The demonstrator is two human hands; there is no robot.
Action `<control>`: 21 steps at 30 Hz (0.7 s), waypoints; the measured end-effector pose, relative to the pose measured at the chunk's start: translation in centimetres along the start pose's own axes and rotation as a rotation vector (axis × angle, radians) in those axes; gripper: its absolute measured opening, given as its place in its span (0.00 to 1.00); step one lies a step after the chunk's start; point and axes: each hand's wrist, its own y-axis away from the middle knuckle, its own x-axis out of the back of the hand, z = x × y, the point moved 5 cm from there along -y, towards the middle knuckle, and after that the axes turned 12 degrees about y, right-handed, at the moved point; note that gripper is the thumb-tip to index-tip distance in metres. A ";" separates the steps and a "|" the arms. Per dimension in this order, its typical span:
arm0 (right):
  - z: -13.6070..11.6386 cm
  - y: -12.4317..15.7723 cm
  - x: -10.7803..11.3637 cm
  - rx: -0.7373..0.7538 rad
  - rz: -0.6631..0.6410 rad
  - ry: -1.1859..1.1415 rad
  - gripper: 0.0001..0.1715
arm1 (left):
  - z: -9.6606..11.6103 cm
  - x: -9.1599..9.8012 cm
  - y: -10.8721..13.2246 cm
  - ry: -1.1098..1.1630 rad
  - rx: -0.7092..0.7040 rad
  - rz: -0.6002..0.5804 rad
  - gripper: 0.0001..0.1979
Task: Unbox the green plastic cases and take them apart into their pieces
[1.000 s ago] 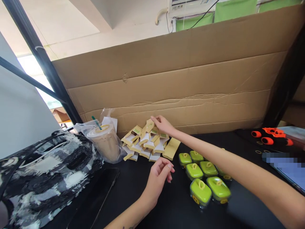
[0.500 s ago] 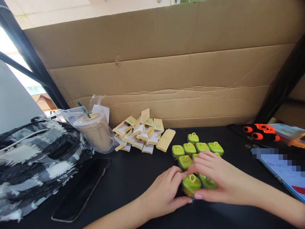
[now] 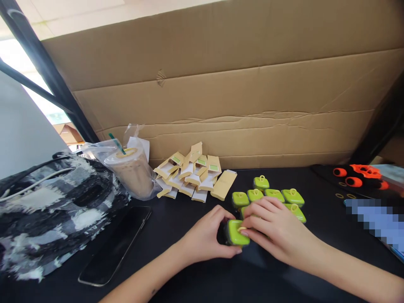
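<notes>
My left hand [image 3: 208, 235] grips a small rounded-square case with a green lid [image 3: 236, 232] and a dark clear lower part, its thumb in front and fingers behind. At the yellow loop [image 3: 241, 229] on that lid, my right hand [image 3: 276, 225] has its thumb and fingertips closed. Several matching cases stand grouped just beyond, among them a rear one [image 3: 261, 182], a left one [image 3: 240, 199] and a right one [image 3: 293, 196]. My right hand partly covers others in the group.
Small tan cardboard packets [image 3: 192, 174] lie piled behind. Left are a bagged iced drink [image 3: 134, 172], a dark phone [image 3: 115, 248] and black-and-white frayed fabric [image 3: 57, 214]. Right are an orange-black toy [image 3: 362, 173], rubber bands [image 3: 339, 196] and a lit phone [image 3: 375, 227]. Cardboard [image 3: 221, 97] walls the back.
One green-lidded case has shifted left, away from the group, and my left hand has closed round it. My right hand has moved from the case's side to its loop. The view has shifted slightly.
</notes>
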 end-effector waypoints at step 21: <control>0.5 1.5 0.6 -0.046 -0.152 -0.146 0.07 | -3.2 4.2 -0.9 -0.030 0.027 0.239 0.24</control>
